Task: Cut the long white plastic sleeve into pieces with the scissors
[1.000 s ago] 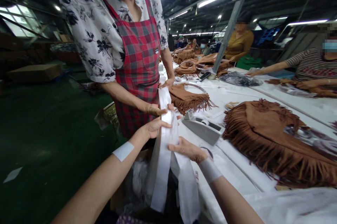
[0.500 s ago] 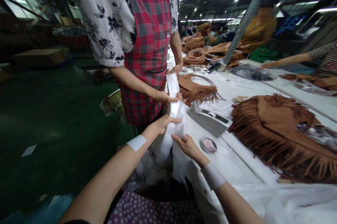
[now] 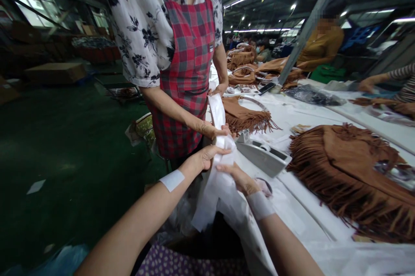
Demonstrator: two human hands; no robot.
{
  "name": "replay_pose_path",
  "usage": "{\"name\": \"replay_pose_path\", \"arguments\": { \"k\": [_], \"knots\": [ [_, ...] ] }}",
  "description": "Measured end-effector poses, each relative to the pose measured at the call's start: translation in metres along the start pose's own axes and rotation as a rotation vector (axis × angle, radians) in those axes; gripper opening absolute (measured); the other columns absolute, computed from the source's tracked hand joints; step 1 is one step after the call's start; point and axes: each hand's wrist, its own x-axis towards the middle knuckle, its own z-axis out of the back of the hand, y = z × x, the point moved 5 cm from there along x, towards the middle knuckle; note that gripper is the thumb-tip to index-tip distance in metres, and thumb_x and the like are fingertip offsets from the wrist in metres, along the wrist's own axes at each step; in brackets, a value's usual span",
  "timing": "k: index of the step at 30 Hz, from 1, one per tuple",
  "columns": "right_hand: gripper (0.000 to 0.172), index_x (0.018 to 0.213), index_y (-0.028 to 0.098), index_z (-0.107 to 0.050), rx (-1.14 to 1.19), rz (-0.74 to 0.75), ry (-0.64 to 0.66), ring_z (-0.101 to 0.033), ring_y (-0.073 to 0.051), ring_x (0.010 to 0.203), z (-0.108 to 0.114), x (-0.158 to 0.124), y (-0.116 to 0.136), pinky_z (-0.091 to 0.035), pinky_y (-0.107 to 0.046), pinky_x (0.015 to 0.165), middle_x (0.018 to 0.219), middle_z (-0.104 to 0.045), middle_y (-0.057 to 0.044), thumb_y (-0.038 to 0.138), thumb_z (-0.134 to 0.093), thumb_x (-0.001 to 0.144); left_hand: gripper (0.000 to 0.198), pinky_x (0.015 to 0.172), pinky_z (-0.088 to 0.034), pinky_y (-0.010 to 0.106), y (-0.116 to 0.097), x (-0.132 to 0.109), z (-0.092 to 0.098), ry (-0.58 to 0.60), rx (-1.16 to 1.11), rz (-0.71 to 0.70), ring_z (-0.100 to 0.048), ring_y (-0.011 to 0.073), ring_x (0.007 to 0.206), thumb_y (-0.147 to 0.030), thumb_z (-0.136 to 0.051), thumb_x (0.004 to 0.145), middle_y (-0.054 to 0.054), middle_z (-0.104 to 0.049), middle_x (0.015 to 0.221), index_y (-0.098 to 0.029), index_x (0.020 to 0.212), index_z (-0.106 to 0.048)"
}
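Left hand point(image 3: 203, 159) and right hand point(image 3: 238, 177) with fingers gripping white tissue paper point(image 3: 218, 181), co-worker's hand point(image 3: 212, 130) holding its upper end, tape dispenser point(image 3: 262, 155) on worktop point(image 3: 292, 207)

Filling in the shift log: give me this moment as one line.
left hand: grips white tissue paper | right hand: grips same paper | co-worker's hand: holds its upper end | nearby: tape dispenser, fringed brown bag

I see white paper point(image 3: 218, 181), a red plaid apron point(image 3: 186, 73), brown fringed bags point(image 3: 353, 172), a grey tape dispenser point(image 3: 262, 157), and a green floor point(image 3: 65, 150).
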Motion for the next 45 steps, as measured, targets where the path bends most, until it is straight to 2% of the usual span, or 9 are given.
{"name": "replay_pose_path", "arguments": {
  "k": [8, 14, 20, 27, 32, 36, 40, 42, 45],
  "knots": [
    [0.067, 0.120, 0.021, -0.052, 0.199, -0.265, -0.045, -0.067, -0.023, 0.075, -0.025, -0.037, -0.059, -0.052, -0.039, 0.076, 0.093, -0.071, -0.003, 0.028, -0.082, 0.060, 0.030, 0.067, -0.052, 0.028, 0.000, -0.010, 0.007, -0.010, -0.023, -0.062, -0.066, 0.0164, 0.061, -0.016, -0.082, 0.063, 0.006, -0.071, 0.074, -0.011, 0.088, -0.066],
    [0.053, 0.107, 0.018, -0.060, 0.284, -0.271, -0.051, -0.064, -0.020, 0.069, -0.039, -0.048, -0.075, -0.050, -0.035, 0.072, 0.088, -0.070, -0.004, 0.033, -0.082, 0.062, 0.051, 0.064, -0.053, 0.033, 0.030, -0.034, 0.012, 0.077, -0.026, 0.019, -0.067, 0.0220, 0.067, -0.041, -0.081, 0.064, 0.015, -0.071, 0.081, -0.007, 0.098, -0.067],
    [0.059, 0.110, 0.018, -0.057, 0.285, -0.394, -0.092, -0.066, -0.023, 0.077, -0.045, -0.069, -0.095, -0.050, -0.039, 0.080, 0.093, -0.072, -0.007, 0.030, -0.082, 0.057, 0.061, 0.071, -0.052, 0.035, 0.060, -0.048, 0.024, 0.112, -0.128, 0.028, -0.068, 0.0223, 0.071, -0.018, -0.077, 0.058, 0.007, -0.071, 0.080, -0.017, 0.117, -0.060],
    [0.069, 0.116, 0.019, -0.054, 0.368, -0.447, -0.093, -0.067, -0.029, 0.092, -0.049, -0.090, -0.117, -0.049, -0.042, 0.088, 0.100, -0.071, -0.007, 0.034, -0.084, 0.056, 0.064, 0.071, -0.050, 0.037, 0.082, -0.062, 0.032, 0.166, -0.212, 0.040, -0.068, 0.0236, 0.074, -0.019, -0.076, 0.061, 0.004, -0.068, 0.084, -0.022, 0.121, -0.055],
    [0.077, 0.125, 0.019, -0.051, 0.356, -0.417, -0.109, -0.065, -0.030, 0.099, -0.052, -0.102, -0.135, -0.047, -0.042, 0.092, 0.100, -0.071, -0.007, 0.045, -0.083, 0.061, 0.047, 0.062, -0.047, 0.028, 0.088, -0.063, 0.027, 0.095, -0.316, 0.002, -0.056, 0.0120, 0.055, -0.026, -0.077, 0.067, -0.005, -0.055, 0.063, -0.021, 0.108, -0.057],
    [0.074, 0.122, 0.019, -0.054, 0.334, -0.403, -0.138, -0.066, -0.028, 0.096, -0.055, -0.110, -0.152, -0.048, -0.041, 0.090, 0.093, -0.071, -0.005, 0.056, -0.079, 0.064, 0.037, 0.048, -0.035, 0.020, 0.092, -0.056, 0.024, 0.026, -0.338, 0.001, -0.039, 0.0058, 0.041, -0.034, -0.076, 0.072, -0.010, -0.040, 0.053, -0.023, 0.101, -0.055],
    [0.066, 0.113, 0.016, -0.060, 0.233, -0.375, -0.056, -0.065, -0.029, 0.097, -0.049, -0.110, -0.141, -0.048, -0.042, 0.090, 0.096, -0.071, -0.008, 0.060, -0.076, 0.067, 0.032, 0.044, -0.023, 0.016, 0.093, -0.054, 0.030, 0.033, -0.360, 0.021, -0.027, 0.0032, 0.038, -0.027, -0.075, 0.072, -0.011, -0.033, 0.051, -0.021, 0.095, -0.054],
    [0.065, 0.115, 0.017, -0.061, 0.198, -0.281, 0.012, -0.061, -0.029, 0.106, -0.039, -0.100, -0.118, -0.044, -0.043, 0.095, 0.107, -0.069, -0.011, 0.064, -0.071, 0.071, 0.025, 0.044, -0.021, 0.016, 0.092, -0.056, 0.033, 0.063, -0.364, 0.049, -0.025, 0.0033, 0.039, -0.024, -0.070, 0.076, -0.011, -0.031, 0.051, -0.019, 0.095, -0.055],
    [0.064, 0.120, 0.023, -0.059, 0.189, -0.133, -0.028, -0.058, -0.025, 0.112, -0.020, -0.067, -0.079, -0.042, -0.041, 0.097, 0.119, -0.065, -0.010, 0.070, -0.062, 0.076, 0.010, 0.045, -0.021, 0.016, 0.087, -0.063, 0.033, 0.118, -0.350, 0.093, -0.022, 0.0030, 0.039, -0.022, -0.059, 0.082, -0.009, -0.032, 0.052, -0.016, 0.089, -0.056]
  ]
}}
